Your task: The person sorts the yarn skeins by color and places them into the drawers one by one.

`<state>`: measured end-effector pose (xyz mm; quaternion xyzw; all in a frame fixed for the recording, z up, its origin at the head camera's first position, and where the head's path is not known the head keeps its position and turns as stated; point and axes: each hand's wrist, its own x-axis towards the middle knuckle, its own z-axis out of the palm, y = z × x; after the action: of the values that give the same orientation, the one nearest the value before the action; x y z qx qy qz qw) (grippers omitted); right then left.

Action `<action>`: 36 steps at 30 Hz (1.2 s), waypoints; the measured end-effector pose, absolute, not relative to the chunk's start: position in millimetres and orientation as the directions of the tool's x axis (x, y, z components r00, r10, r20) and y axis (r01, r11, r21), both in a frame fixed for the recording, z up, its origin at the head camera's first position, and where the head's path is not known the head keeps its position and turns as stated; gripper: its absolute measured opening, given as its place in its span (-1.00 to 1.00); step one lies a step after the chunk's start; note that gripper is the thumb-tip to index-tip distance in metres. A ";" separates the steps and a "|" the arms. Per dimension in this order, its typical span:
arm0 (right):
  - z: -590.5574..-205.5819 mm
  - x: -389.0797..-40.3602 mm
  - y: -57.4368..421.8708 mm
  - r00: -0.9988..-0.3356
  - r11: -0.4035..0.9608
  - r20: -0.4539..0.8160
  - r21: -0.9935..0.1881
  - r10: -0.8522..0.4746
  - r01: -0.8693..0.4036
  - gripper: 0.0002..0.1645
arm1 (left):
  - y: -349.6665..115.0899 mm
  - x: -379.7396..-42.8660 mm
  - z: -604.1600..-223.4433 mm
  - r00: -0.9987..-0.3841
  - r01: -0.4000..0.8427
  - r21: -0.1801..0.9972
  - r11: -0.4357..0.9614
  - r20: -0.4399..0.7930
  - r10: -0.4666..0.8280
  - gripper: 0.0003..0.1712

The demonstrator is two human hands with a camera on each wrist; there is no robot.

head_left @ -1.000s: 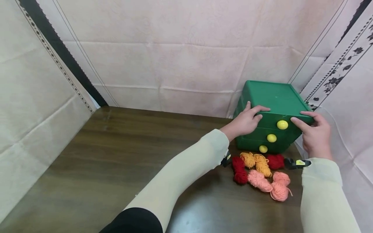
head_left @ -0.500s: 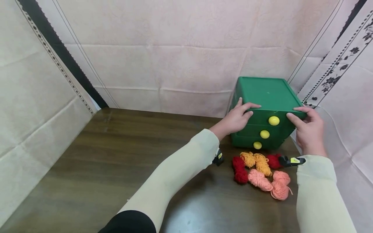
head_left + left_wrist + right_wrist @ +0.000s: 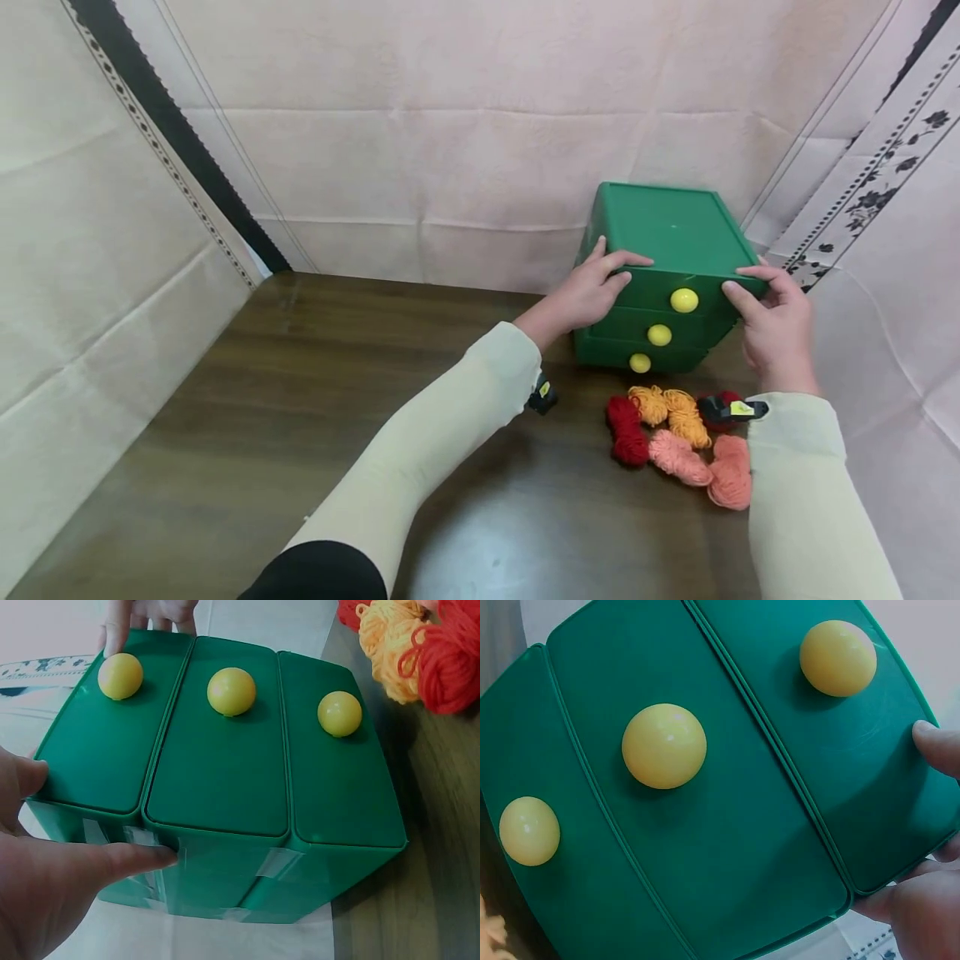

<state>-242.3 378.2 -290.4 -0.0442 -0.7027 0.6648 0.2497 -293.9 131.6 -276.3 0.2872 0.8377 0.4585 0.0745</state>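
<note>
Left hand [image 3: 581, 292] and right hand [image 3: 782, 329] grip a green drawer box [image 3: 667, 225].
Head view: fingers [image 3: 633, 259] hold its upper left and right corners at the desk's [image 3: 337, 400] far right, yarn bundles [image 3: 681, 421] nearer. Left wrist: one finger lies against its left side. Right wrist: the thumb [image 3: 941, 748] touches its front.

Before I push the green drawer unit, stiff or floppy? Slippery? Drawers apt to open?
Probably stiff: the green drawer unit shows flat panels and crisp edges. It may slide easily, as its surface looks smooth and the table has a sheen. Drawers might creep out if tilted forward; I see no latch beside the yellow knobs.
</note>
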 end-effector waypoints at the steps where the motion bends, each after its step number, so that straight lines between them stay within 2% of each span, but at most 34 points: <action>1: -291.1 -243.1 375.2 -0.871 0.109 0.298 -0.955 0.391 -0.277 -0.67 | 128.2 -293.8 -275.9 -0.824 0.410 0.813 0.414 0.136 0.550 -0.62; 8: -295.9 -245.1 355.0 -0.879 0.111 0.284 -0.959 0.383 -0.262 -0.72 | 106.3 -293.3 -276.5 -0.826 0.398 0.826 0.400 0.132 0.548 -0.62; 23: -301.8 -249.2 306.6 -0.859 0.010 0.349 -0.928 0.374 -0.373 -0.82 | 57.1 -297.2 -278.2 -0.817 0.417 0.820 0.392 0.149 0.557 -0.63; 36: -303.5 -251.6 268.3 -0.880 0.009 0.317 -0.942 0.354 -0.336 -0.82 | 14.2 -300.7 -282.7 -0.814 0.414 0.828 0.378 0.151 0.562 -0.62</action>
<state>-251.6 268.3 -303.5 -0.0068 -0.6667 0.7040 0.2447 -300.7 14.2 -282.7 0.2952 0.8265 0.4729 0.0778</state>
